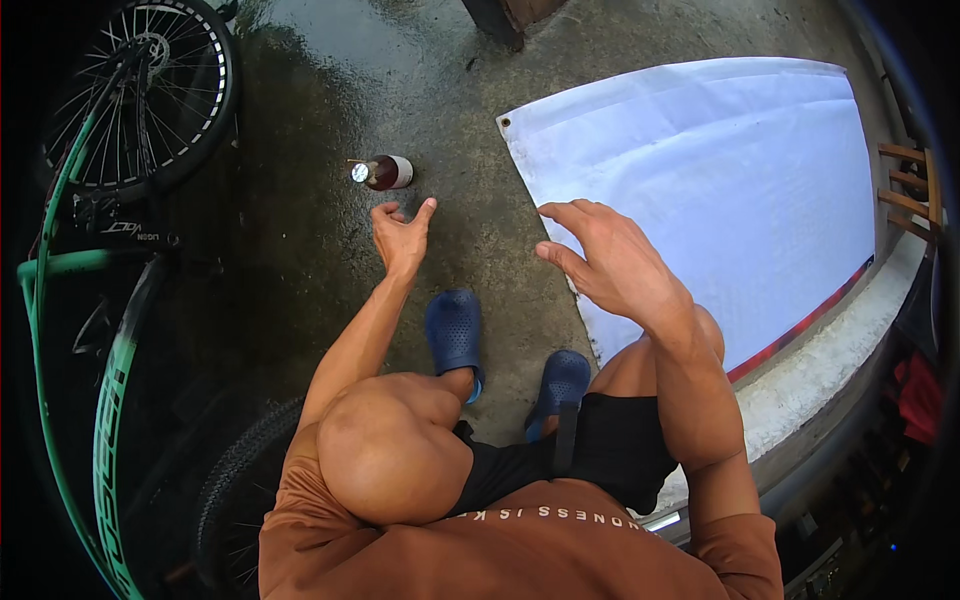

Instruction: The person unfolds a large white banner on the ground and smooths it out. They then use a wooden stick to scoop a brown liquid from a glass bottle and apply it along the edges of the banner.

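My left hand (403, 236) is held out over the wet concrete floor, thumb and fingers apart, with nothing in it. Just beyond it is a bottle (386, 172) of dark reddish liquid with a pale label and a light cap; a thin stick-like thing shows beside the cap. I see a gap between hand and bottle. My right hand (600, 251) hovers over the left edge of a white tarpaulin sheet (720, 195), fingers spread and empty. That sheet lies spread out, with a metal eyelet (505, 122) at its upper left corner and a red strip along its lower right edge.
A green bicycle frame (112, 420) with a spoked wheel (217, 82) takes up the left side. Blue clogs (454, 326) are on my feet. A dark block-like object (499, 22) stands at the top, a wooden rack (911, 187) and a low concrete ledge (817, 375) at the right.
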Demonstrator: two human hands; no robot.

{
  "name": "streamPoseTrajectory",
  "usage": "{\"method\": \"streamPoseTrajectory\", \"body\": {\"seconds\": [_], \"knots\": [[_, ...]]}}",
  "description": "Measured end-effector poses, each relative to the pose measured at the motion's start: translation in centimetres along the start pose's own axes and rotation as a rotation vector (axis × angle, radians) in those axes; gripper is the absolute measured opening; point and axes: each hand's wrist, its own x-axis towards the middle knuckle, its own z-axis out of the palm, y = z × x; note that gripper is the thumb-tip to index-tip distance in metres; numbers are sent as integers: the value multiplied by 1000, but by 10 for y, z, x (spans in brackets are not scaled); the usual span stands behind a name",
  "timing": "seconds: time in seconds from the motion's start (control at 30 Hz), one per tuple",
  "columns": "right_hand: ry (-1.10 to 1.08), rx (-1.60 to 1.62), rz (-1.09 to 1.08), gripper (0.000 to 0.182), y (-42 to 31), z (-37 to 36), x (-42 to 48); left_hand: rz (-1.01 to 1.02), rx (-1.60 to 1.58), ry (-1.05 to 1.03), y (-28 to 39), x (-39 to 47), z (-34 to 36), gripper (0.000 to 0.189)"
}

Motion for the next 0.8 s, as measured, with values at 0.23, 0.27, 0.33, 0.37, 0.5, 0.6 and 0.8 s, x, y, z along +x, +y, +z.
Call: {"method": "streamPoseTrajectory", "body": {"seconds": [0.23,0.27,0.33,0.37,0.5,0.6,0.8], "knots": [[-3,-11,-74,42,-3,13,7,189,-58,188,-30,65,17,119],[1,-9,-81,42,-3,16,8,157,-73,209,-28,71,17,103],[2,-2,-89,42,-4,17,11,217,-139,153,-23,81,13,90],[-3,0,-88,41,-4,16,12,249,-169,126,-21,83,11,83],[150,97,-164,39,-6,22,22,444,-140,189,-13,72,3,66],[346,294,-176,39,-18,27,36,648,-119,199,2,41,-7,60],[429,292,-123,45,-34,29,56,712,25,-82,34,-24,-24,73]]}}
